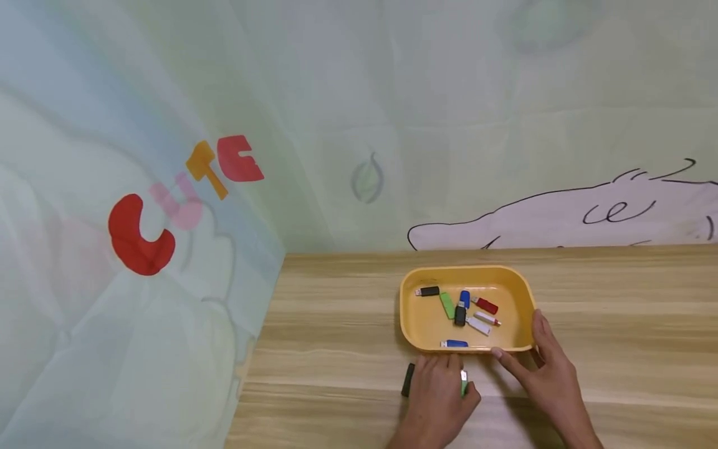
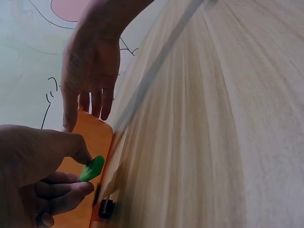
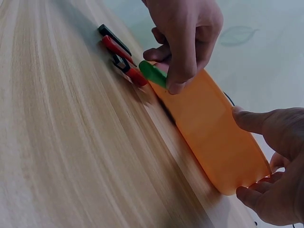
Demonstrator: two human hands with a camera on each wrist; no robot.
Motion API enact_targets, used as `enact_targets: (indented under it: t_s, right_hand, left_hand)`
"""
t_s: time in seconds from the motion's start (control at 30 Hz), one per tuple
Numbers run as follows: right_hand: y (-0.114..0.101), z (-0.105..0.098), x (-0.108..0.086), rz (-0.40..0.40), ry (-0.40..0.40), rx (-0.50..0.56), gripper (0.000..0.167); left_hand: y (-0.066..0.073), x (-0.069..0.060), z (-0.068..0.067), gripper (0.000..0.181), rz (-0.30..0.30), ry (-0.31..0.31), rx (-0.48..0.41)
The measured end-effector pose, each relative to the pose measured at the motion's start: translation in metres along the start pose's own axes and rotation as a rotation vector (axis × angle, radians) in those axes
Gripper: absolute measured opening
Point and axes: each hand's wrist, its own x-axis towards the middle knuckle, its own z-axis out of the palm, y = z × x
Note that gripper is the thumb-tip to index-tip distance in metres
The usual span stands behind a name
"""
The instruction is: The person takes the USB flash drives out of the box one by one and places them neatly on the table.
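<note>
A yellow-orange bin (image 1: 412, 312) stands on the wooden table with several USB sticks in it, among them a red one (image 1: 487, 305) and a green one (image 1: 447, 305). Just in front of its near wall, the left hand (image 1: 437, 396) pinches a green USB stick (image 2: 92, 169) between thumb and fingers, seen in both wrist views. The right hand (image 1: 552, 377) grips the bin's near right corner, thumb on the near rim and fingers on the right side; in the right wrist view this hand (image 3: 280, 161) holds the bin's end wall.
A dark USB stick (image 1: 407, 380) lies on the table beside the left hand. In the right wrist view a red stick (image 3: 115, 47) and a black-and-red one (image 3: 129, 70) lie near the bin. A printed cloth (image 1: 348, 125) hangs behind the table.
</note>
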Motion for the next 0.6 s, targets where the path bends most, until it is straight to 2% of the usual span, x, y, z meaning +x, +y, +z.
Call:
enact_targets:
  t_s: [0.17, 0.47, 0.6]
  right_hand:
    - [0.001, 0.000, 0.000, -0.013, 0.004, 0.018, 0.110]
    - [0.004, 0.000, -0.001, -0.040, 0.023, 0.030, 0.109]
    - [0.003, 0.000, -0.001, -0.042, 0.022, 0.038, 0.109]
  left_hand:
    - [0.003, 0.002, 0.002, 0.021, -0.008, -0.003, 0.023]
    - [0.010, 0.006, 0.005, 0.048, -0.052, -0.075, 0.066]
    - [0.012, 0.008, 0.006, 0.051, -0.071, -0.105, 0.085]
